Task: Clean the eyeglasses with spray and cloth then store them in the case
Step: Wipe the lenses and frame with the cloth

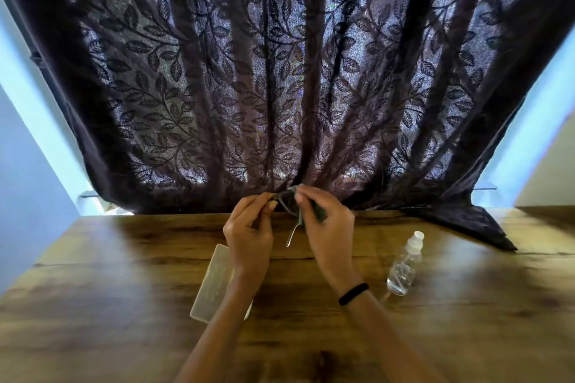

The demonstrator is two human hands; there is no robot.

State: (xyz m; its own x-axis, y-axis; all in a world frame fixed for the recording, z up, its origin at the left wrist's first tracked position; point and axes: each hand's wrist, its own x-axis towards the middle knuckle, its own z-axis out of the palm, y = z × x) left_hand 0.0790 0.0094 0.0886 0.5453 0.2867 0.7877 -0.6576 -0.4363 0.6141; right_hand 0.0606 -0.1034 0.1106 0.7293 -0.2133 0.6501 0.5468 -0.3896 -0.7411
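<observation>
Two hands are raised together above a wooden table [124, 289], both closed on the eyeglasses [287, 200]; the left hand [249, 233] curls its fingers [264, 198] round one end of the dark frame, thumb and forefinger pinched tight with no gap between them; the right hand [326, 227] pinches the other end, its fingers [306, 196] bent down over the top of the frame. At the right fingertips a small scrap of pale cloth [294, 189] shows; whether it lies between those fingers and the lens I cannot tell, as the fingers cover that spot. The eyeglasses sit between the two sets of fingertips, off the table; one pale arm of the frame hangs down below the fingers, free of both palms.

Below the left fingers, on the table, lies a pale oblong case [214, 280], partly hidden by the left forearm; well to the right of the right fingers and lower stands a clear spray bottle [404, 264] with a white cap, apart from either hand. A black wristband [353, 293] circles the right wrist; behind the fingers hangs a dark curtain [280, 71] with a leaf pattern, its hem reaching the far edge of the table.
</observation>
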